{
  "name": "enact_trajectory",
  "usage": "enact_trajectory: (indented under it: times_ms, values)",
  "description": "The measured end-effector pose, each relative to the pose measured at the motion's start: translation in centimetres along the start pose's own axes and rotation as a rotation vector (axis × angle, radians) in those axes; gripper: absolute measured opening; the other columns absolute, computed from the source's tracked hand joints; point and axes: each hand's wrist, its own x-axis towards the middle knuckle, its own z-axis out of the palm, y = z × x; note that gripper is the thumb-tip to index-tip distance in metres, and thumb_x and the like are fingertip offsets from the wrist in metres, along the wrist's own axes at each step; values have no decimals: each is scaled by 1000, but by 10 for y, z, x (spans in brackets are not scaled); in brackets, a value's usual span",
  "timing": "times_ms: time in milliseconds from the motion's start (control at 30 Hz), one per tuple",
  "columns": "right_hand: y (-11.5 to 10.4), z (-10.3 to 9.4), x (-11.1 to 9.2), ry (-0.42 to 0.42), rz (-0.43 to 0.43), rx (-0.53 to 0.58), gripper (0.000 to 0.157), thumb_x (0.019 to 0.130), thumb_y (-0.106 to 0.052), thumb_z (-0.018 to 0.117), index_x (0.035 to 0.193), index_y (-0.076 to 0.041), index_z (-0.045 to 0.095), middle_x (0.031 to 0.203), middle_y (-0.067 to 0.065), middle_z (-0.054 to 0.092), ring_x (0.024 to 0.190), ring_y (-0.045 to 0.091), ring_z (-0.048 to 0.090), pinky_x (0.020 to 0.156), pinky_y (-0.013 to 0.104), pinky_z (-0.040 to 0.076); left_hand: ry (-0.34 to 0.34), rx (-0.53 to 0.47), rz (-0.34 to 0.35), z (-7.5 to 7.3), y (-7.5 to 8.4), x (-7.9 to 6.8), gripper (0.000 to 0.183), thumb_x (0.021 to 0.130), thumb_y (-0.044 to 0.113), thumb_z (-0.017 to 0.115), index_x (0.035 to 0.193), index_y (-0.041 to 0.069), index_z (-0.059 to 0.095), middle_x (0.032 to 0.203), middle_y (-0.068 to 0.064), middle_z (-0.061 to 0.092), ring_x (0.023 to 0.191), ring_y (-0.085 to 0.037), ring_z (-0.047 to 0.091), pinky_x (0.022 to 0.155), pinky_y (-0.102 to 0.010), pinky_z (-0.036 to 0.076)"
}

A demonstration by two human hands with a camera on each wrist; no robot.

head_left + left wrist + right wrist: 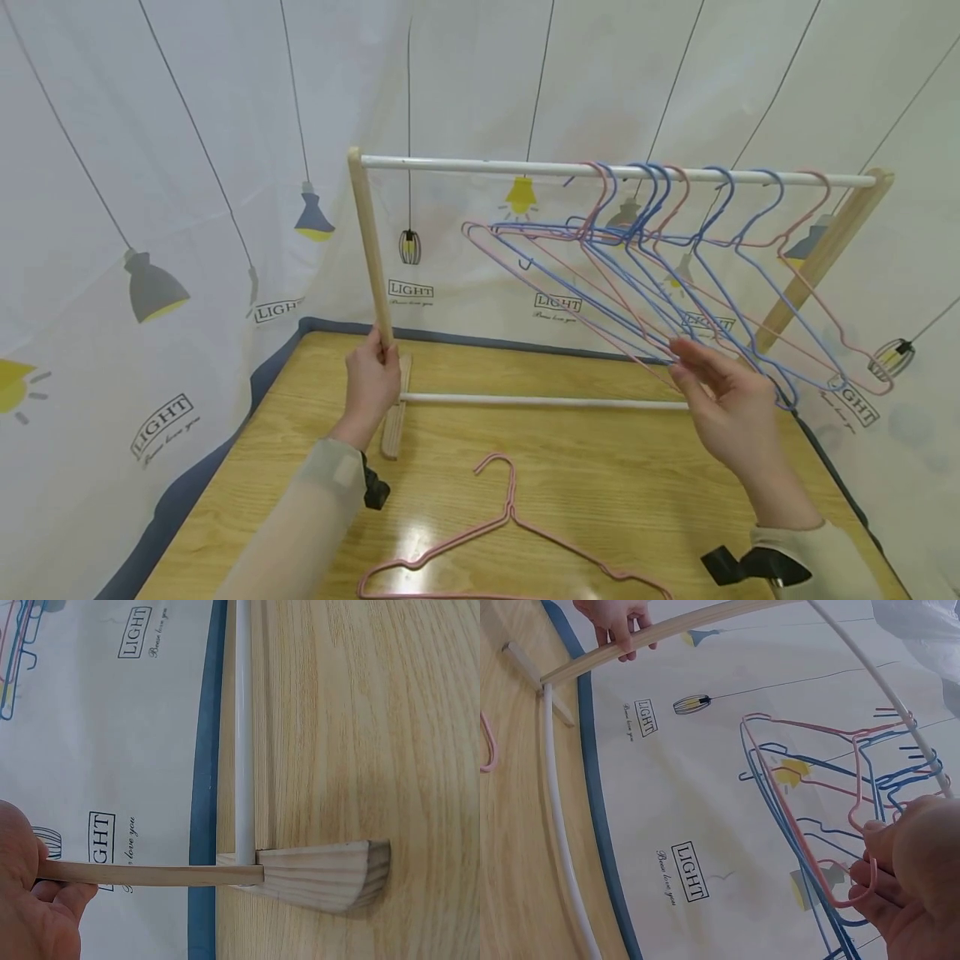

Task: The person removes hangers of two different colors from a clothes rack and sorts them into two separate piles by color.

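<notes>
My left hand [372,375] grips the left wooden post [372,250] of a small clothes rack low down, above its wooden foot [322,881]. Several blue hangers [732,187] and pink ones hang bunched by their hooks on the rack's white top rail [480,165], toward the right. With thumb and fingers, my right hand [738,417] pinches the near lower corner of a hanging pink hanger [858,776]; in the head view that corner is hidden behind the fingers. Another pink hanger [512,492] lies flat on the table in front, its hook pointing away from me.
The rack's right wooden post [817,262] leans outward in view. A white lower bar [540,402] runs close over the wooden table [300,467]. Behind stands a white curtain [225,108] printed with lamps, its dark blue edge along the table's back and sides.
</notes>
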Motion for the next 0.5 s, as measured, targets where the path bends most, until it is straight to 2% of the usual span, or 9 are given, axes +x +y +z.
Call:
enact_trajectory:
  times_ms: [133, 267, 500]
  values:
    - [7, 2, -1, -29, 77, -1, 36, 98, 8, 71, 134, 6, 68, 125, 23, 72, 109, -7, 66, 88, 11, 50, 1, 3, -2, 0, 0, 0, 16, 107, 3, 59, 122, -1, 66, 113, -25, 74, 81, -30, 69, 66, -41, 56]
    - [11, 6, -2, -47, 165, 35, 34, 103, -2, 68, 137, 5, 67, 124, 21, 73, 104, -6, 68, 83, 12, 53, 2, 3, 2, 0, 0, 0, 17, 108, 3, 58, 123, -1, 66, 113, -25, 74, 80, -30, 68, 66, -40, 56]
    - [18, 20, -6, -43, 289, 262, 34, 106, -5, 64, 136, 13, 63, 122, 11, 75, 107, 7, 73, 90, 22, 54, 8, 9, 10, 1, 0, 0, 14, 107, 0, 59, 119, -2, 66, 110, -26, 74, 81, -30, 69, 64, -39, 56]
